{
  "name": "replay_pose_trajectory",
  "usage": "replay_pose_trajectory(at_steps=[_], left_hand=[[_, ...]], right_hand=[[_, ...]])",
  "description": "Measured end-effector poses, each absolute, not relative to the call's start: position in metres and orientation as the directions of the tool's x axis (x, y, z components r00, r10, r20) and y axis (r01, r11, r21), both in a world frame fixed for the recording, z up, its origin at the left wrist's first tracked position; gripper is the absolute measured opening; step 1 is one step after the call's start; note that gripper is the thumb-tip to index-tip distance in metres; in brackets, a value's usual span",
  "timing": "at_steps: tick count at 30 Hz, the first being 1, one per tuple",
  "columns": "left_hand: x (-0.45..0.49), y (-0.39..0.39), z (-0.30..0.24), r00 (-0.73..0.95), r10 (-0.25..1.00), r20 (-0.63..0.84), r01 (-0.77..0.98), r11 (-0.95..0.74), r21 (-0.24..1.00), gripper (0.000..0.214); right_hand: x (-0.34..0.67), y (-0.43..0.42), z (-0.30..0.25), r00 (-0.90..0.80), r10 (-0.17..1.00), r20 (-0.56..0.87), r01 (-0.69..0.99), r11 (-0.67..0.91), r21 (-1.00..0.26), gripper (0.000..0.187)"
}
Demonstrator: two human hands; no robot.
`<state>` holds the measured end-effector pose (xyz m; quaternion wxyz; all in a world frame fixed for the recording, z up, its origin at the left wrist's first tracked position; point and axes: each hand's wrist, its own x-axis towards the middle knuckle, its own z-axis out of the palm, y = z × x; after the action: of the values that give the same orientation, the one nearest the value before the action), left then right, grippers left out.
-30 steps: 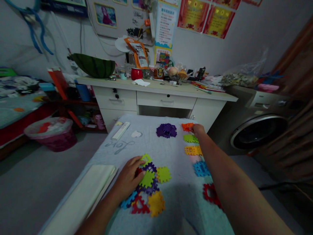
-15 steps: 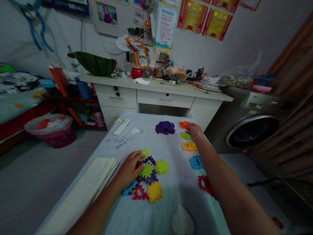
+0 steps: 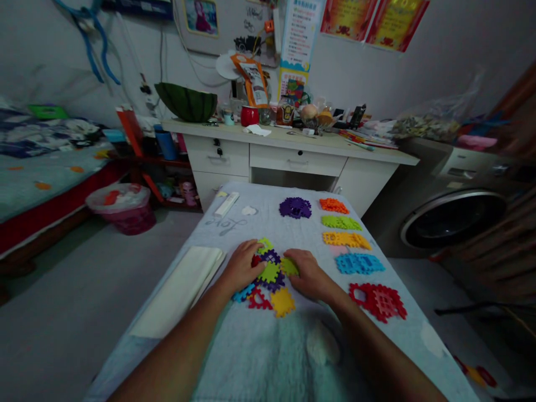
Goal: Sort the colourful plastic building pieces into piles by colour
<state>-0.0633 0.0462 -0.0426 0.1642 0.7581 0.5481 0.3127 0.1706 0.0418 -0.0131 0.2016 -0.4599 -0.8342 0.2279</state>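
Note:
A loose pile of toothed plastic building tiles lies on the cloth in front of me. It includes a green tile (image 3: 269,272), purple tiles (image 3: 276,283), a yellow tile (image 3: 283,302), a red tile (image 3: 259,300) and a blue tile (image 3: 243,293). My left hand (image 3: 243,267) rests on the pile's left side, thumb apart from the fingers, near a red piece and a yellow-green tile (image 3: 265,245). At the right edge, my right hand (image 3: 307,273) has fingers and thumb around another green tile (image 3: 288,266), partly hidden by them.
Sorted tiles run down the right side: orange (image 3: 334,205), green (image 3: 341,223), yellow (image 3: 347,240), blue (image 3: 360,263) and red (image 3: 379,301). A purple stack (image 3: 295,207) sits at the far middle. Folded white cloth (image 3: 180,290) and a white bar (image 3: 226,205) lie left.
My right hand has moved back from the orange tiles to the green tile at the pile's right. My left hand stays at the pile. The camera view has shifted.

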Motion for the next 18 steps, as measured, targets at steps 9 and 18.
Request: replay_pose_trajectory(at_steps=[9,18], left_hand=[[-0.065,0.044,-0.038,0.211,0.937,0.278,0.721,-0.341,0.603,0.042],[-0.064,0.046,-0.036,0.215,0.929,0.3,0.711,-0.36,0.605,0.034]], right_hand=[[0.186,0.049,-0.029,-0.397,0.897,0.196,0.619,0.419,-0.665,0.047],[0.186,0.048,-0.026,-0.344,0.904,0.252,0.614,0.42,-0.668,0.036]])
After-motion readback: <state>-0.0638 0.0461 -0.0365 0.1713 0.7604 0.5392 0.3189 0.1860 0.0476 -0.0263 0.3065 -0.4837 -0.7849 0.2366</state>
